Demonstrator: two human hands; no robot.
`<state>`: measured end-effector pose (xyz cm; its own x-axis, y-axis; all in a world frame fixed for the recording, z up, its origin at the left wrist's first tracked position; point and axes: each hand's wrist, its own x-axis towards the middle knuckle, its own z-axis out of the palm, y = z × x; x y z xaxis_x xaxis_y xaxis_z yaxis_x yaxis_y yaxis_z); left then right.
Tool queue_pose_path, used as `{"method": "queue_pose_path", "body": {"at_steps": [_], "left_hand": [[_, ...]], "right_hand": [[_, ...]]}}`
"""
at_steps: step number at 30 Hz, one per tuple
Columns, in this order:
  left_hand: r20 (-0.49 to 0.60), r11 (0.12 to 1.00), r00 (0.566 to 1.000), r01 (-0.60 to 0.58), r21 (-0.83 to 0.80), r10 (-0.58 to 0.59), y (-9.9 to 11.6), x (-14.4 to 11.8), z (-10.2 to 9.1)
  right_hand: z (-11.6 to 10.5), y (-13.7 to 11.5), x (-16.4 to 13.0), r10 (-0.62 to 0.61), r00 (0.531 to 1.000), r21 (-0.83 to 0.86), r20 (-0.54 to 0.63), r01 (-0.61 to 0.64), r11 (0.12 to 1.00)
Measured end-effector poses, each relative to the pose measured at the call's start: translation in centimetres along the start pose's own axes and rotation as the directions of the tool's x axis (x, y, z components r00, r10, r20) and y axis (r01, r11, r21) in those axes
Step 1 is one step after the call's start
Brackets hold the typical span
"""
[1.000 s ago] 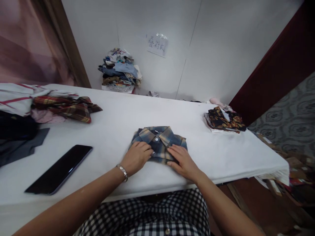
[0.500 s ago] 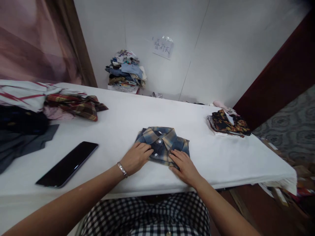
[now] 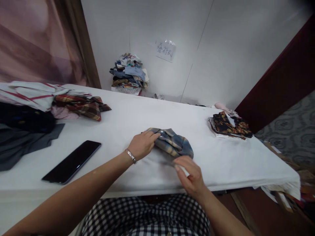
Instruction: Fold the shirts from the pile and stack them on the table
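A blue, yellow and grey plaid shirt [image 3: 173,142] lies in a compact bundle on the white-covered table, its front bunched and rumpled. One white button shows near the collar. My left hand [image 3: 144,144] is closed on the shirt's left side, with the fingertips over the cloth near that button. In front of the shirt's lower right, my right hand [image 3: 189,173] makes a pinch, thumb and forefinger tips close together. A blurred greyish strip of the shirt's near edge reaches those fingertips. The shirt's underside is hidden.
A black phone [image 3: 72,162] lies left on the white tablecloth [image 3: 137,111]. Loose clothes [image 3: 81,106] are heaped at the far left, and folded clothes with a dark floral top [image 3: 230,124] lie right. A tall clothes pile [image 3: 130,73] stands by the wall, below a paper sign [image 3: 165,50].
The flat folded shirt has become bunched, and its collar is less visible. My right hand has come off its top toward me into a pinch. My left hand has moved slightly up and right.
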<state>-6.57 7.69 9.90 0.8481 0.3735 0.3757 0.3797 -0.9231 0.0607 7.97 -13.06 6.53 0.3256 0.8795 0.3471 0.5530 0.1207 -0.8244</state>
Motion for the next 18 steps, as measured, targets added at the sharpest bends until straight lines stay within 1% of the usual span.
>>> {"method": "queue_pose_path", "body": {"at_steps": [1, 2, 3, 4, 5, 6, 7, 8, 10, 13, 15, 18], "left_hand": [[0.004, 1.000, 1.000, 0.001, 0.005, -0.001, 0.3, 0.0, -0.1], [0.006, 1.000, 1.000, -0.005, 0.007, 0.005, 0.5, -0.2, 0.0], [0.007, 1.000, 1.000, -0.017, 0.007, 0.017, 0.7, -0.5, 0.1], [0.004, 0.999, 0.999, -0.032, 0.007, 0.032, 0.9, -0.9, 0.2], [-0.005, 0.999, 0.999, -0.051, 0.009, 0.051, 1.0, -1.3, 0.4], [-0.020, 0.997, 0.997, -0.075, 0.012, 0.075, 1.1, -1.8, 0.6], [-0.038, 0.995, 0.994, -0.103, 0.017, 0.104, 1.1, -2.3, 0.9], [-0.057, 0.990, 0.989, -0.137, 0.022, 0.138, 1.1, -2.8, 1.1], [-0.093, 0.977, 0.973, -0.209, 0.034, 0.211, 0.9, -3.7, 1.7], [-0.112, 0.957, 0.951, -0.287, 0.034, 0.289, 0.4, -4.8, 2.9], [-0.127, 0.952, 0.943, -0.307, 0.014, 0.306, 0.1, -5.2, 4.0], [-0.202, 0.946, 0.927, -0.324, -0.009, 0.316, -0.3, -5.4, 5.6]], "right_hand": [[0.8, -0.2, -0.6, 0.162, 0.984, 0.176, 0.070, -0.172, 0.969], [1.6, -0.2, -1.1, 0.315, 0.933, 0.339, 0.171, -0.356, 0.870], [2.4, 0.0, -1.4, 0.427, 0.862, 0.476, 0.275, -0.508, 0.718], [3.0, 0.2, -1.5, 0.486, 0.799, 0.585, 0.356, -0.595, 0.551], [3.5, 0.5, -1.3, 0.502, 0.765, 0.673, 0.404, -0.620, 0.403], [3.9, 0.7, -1.0, 0.494, 0.761, 0.742, 0.421, -0.602, 0.295], [4.2, 0.9, -0.5, 0.478, 0.776, 0.796, 0.411, -0.561, 0.227], [4.5, 1.0, 0.1, 0.465, 0.797, 0.837, 0.385, -0.514, 0.188], [5.0, 0.9, 1.6, 0.470, 0.821, 0.883, 0.325, -0.441, 0.160], [6.3, 1.0, 4.0, 0.538, 0.805, 0.910, 0.249, -0.384, 0.155], [7.4, 1.7, 5.2, 0.582, 0.795, 0.925, 0.169, -0.332, 0.185], [8.1, 3.3, 6.3, 0.611, 0.791, 0.927, 0.026, -0.248, 0.282]]}}
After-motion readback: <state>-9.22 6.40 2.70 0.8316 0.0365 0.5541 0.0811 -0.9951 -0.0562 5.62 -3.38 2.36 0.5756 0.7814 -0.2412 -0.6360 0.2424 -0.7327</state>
